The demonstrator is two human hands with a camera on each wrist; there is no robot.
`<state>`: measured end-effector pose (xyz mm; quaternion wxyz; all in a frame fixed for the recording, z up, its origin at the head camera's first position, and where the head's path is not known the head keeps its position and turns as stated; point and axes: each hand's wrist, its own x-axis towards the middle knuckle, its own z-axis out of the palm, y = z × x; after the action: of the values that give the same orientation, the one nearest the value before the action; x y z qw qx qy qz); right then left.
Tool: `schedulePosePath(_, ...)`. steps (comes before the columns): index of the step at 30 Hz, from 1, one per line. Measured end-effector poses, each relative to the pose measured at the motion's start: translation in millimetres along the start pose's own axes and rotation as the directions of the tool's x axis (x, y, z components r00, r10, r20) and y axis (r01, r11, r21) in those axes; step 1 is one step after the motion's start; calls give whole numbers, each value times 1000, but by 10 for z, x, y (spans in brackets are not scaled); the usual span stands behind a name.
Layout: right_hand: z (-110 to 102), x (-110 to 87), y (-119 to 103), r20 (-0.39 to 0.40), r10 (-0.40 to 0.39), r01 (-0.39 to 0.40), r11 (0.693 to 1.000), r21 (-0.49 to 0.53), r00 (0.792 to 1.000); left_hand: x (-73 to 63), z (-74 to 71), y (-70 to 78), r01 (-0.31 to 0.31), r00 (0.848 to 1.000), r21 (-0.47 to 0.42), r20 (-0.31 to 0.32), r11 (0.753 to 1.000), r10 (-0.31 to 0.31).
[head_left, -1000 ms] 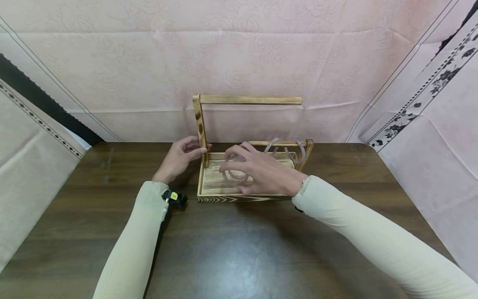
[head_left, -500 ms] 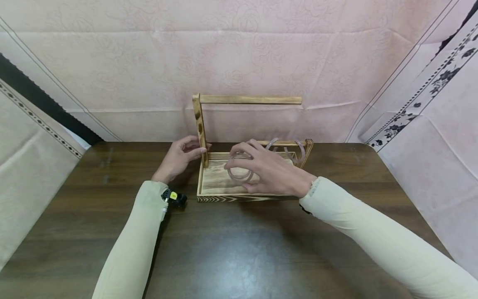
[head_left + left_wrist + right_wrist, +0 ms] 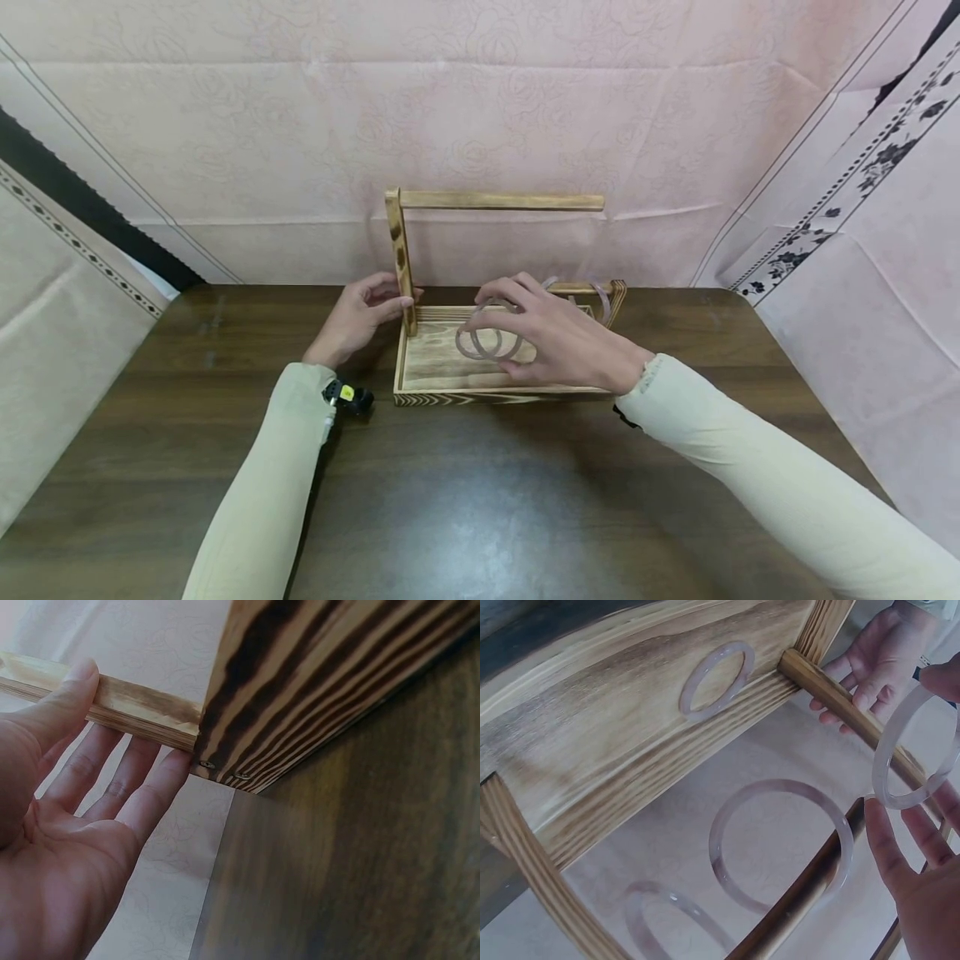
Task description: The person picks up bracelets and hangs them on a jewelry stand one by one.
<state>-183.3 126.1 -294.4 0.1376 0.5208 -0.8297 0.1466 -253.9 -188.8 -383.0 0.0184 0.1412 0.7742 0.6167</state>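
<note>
A wooden bangle stand stands on the table, with a tray base (image 3: 435,367), an upright post (image 3: 401,258) at its left, a high bar (image 3: 502,202) and a low bar (image 3: 577,288). My left hand (image 3: 356,321) grips the post near its foot, thumb on one side and fingers on the other. Between thumb and fingers, my right hand (image 3: 558,337) holds a pale translucent bangle (image 3: 885,750) above the tray. Another bangle (image 3: 692,675) lies flat in the tray. On the low bar hang two more, a bangle (image 3: 715,844) and a second bangle (image 3: 635,922), partly hidden by my right hand in the head view.
The dark wooden table (image 3: 480,500) extends in front and to both sides. Close behind the stand hangs a pale pink patterned cloth (image 3: 480,125). More cloth with dark floral trim (image 3: 892,154) closes off the right side.
My right hand has moved to the right with the bangle, which has come apart from the one in the tray. The left hand has kept its grip on the post.
</note>
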Motion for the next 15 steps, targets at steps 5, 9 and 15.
schedulePosePath(5,-22,-45,30,-5,17,-17,1000,-14,1000,-1,-6,-10,2,1000,7,1,1000,-2)
schedulePosePath(9,-58,-79,51,-15,24,-24,999,-22,1000,-10,-7,-3,-6,1000,16,3,1000,6)
schedulePosePath(15,-103,-110,70,-14,39,-39,999,-14,999,-12,-4,11,-12,1000,14,7,1000,12)
